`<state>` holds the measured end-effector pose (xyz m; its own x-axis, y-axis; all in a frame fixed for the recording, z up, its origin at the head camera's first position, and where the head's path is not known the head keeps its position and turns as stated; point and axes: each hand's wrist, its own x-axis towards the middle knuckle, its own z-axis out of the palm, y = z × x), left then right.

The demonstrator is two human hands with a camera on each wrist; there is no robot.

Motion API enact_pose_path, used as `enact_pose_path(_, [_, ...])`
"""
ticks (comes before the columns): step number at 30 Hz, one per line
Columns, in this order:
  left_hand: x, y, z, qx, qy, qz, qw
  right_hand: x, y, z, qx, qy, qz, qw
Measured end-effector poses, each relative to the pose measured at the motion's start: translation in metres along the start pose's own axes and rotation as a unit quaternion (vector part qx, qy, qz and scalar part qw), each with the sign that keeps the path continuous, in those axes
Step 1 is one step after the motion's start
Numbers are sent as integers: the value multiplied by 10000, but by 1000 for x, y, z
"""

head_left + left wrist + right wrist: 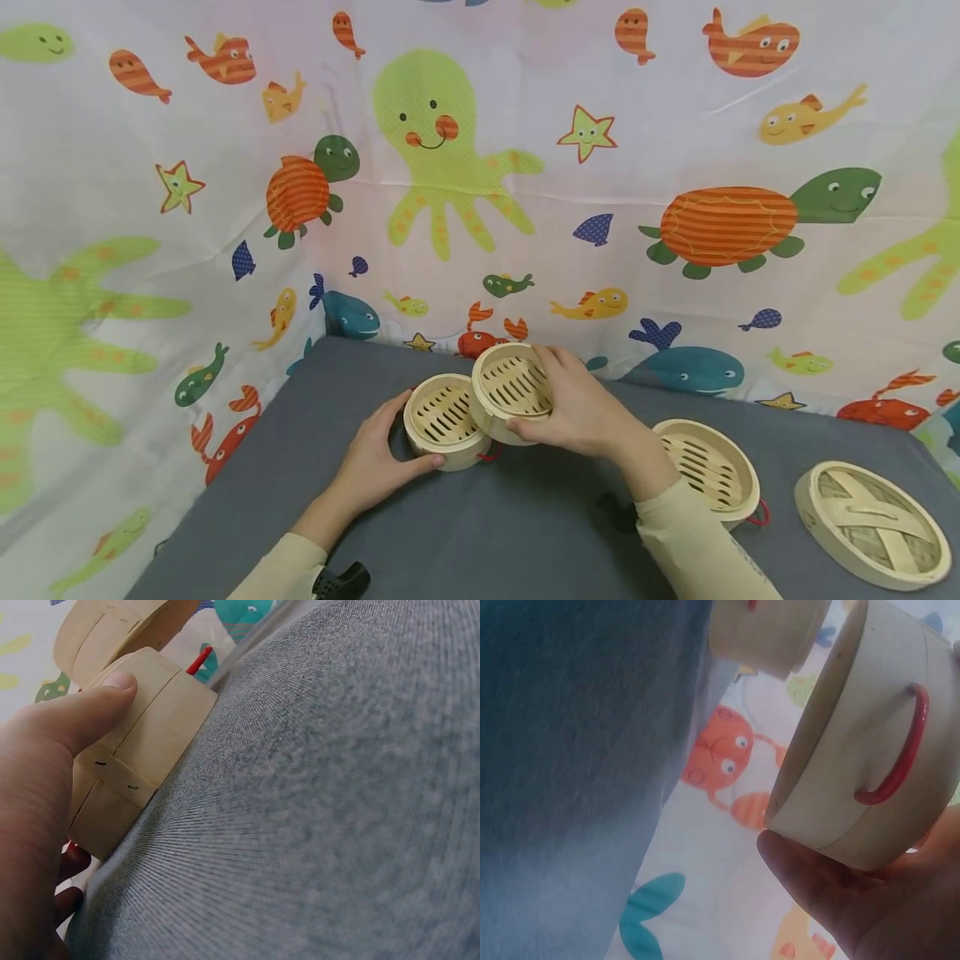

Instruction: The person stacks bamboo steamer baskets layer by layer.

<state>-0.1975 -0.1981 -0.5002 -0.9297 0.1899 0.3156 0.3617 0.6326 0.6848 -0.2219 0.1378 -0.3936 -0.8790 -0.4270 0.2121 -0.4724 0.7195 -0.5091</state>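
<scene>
Two bamboo steamer tiers sit under my hands near the far edge of the grey table [465, 533]. My left hand [375, 462] curls round the near-left side of the lower tier [441, 419], thumb pressed on its wall, so it stays put on the cloth; the left wrist view shows that thumb flat against the bamboo band. My right hand [581, 408] grips the second tier [512, 390] from its right side, thumb under the near rim and fingers over the far rim. I hold it tilted and lifted, its left edge overlapping the right rim of the lower tier, with its slatted floor facing me. The right wrist view shows its red loop handle [896, 754] on the outer wall. Well to the right lie a third tier [708, 467] and, farther right, the woven lid [870, 521], both apart from my hands.
</scene>
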Motion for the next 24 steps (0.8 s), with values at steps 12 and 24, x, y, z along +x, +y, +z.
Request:
enact_pose_path(12, [-6,-4,2,-93,23,-55,9999,10,-11,27,254,-10,-50,9997])
enact_pose_path(24, [0,1,2,-48,73,5,10000,25,-28,31,49,26,-184,9998])
